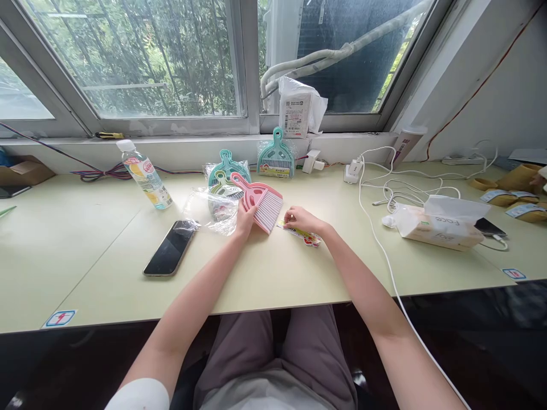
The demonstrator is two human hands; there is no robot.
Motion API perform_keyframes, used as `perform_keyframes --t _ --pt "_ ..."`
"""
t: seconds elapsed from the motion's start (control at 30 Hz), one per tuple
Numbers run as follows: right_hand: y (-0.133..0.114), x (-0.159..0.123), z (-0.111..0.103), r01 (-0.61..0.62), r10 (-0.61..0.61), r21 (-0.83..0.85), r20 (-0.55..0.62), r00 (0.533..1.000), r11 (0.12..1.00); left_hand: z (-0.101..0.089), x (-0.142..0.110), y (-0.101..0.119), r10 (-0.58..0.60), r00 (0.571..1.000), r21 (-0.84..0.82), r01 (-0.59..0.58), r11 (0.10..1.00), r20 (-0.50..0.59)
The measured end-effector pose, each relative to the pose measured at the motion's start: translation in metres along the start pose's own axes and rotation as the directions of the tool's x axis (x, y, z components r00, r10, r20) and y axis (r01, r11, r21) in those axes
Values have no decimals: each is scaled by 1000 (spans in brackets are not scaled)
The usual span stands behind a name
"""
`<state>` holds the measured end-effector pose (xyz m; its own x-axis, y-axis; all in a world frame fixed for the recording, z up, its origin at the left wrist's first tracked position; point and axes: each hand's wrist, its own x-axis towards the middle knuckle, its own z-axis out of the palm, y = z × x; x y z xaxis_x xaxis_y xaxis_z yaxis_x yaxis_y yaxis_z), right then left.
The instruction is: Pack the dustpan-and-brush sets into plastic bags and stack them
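Observation:
A pink dustpan and brush set (256,196) is in my left hand (245,219), whose fingers wrap its lower left side, bristles facing down and right. My right hand (302,220) pinches the upper edge of a printed label card (306,234) on the table, just right of the bristles. Beside my left hand lies a crumpled clear plastic bag (209,210). Behind it are a green dustpan set (221,185) and a teal dustpan set (231,164), partly hidden. Another teal set (277,158) in clear wrapping leans against the wall.
A phone (168,250) and a tilted bottle (145,173) are on the left. White cables (393,193), a tissue pack (442,225) and a second phone (491,228) lie to the right. A wrapped box (296,114) stands on the window sill.

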<state>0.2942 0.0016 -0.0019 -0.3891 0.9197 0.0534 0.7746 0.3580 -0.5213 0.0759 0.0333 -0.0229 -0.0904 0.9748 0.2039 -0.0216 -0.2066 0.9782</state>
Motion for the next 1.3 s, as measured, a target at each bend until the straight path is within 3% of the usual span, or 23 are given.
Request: perform_keyframes --t 0.1,0.2,0.4,0.63,0.87,0.97,1.03,1.1,1.2,1.3 --pt "0 0 -1 60 -59 20 -54 997 998 0 -1 2 -17 1000 -9 17 1000 -8" --pt "-2 -2 -3 114 -112 74 -35 993 991 1 -1 1 -22 1000 -13 21 1000 -16" --pt "3 -2 -4 -54 54 40 10 998 998 0 3 -3 -63 998 -34 63 997 -4" --pt "11 2 -1 -17 13 -46 -79 997 999 1 -2 8 -109 994 -30 108 994 -19" --pt "-4 -7 -12 -57 52 249 26 998 967 1 -3 10 -99 995 -18 99 995 -5" --pt "-6 -5 -18 23 0 479 -49 999 878 0 -7 16 -124 990 -33 127 991 62" --pt "-1 0 -15 103 31 579 -216 976 809 1 -13 21 -165 973 -50 175 983 162" --pt "8 8 -7 136 128 603 -374 919 786 2 -19 26 -192 948 -67 215 974 253" --pt "21 16 7 20 297 563 -465 834 826 3 -25 29 -198 926 -80 235 969 323" --pt "24 17 14 -105 363 470 -501 785 876 4 -26 27 -186 936 -88 222 971 300"
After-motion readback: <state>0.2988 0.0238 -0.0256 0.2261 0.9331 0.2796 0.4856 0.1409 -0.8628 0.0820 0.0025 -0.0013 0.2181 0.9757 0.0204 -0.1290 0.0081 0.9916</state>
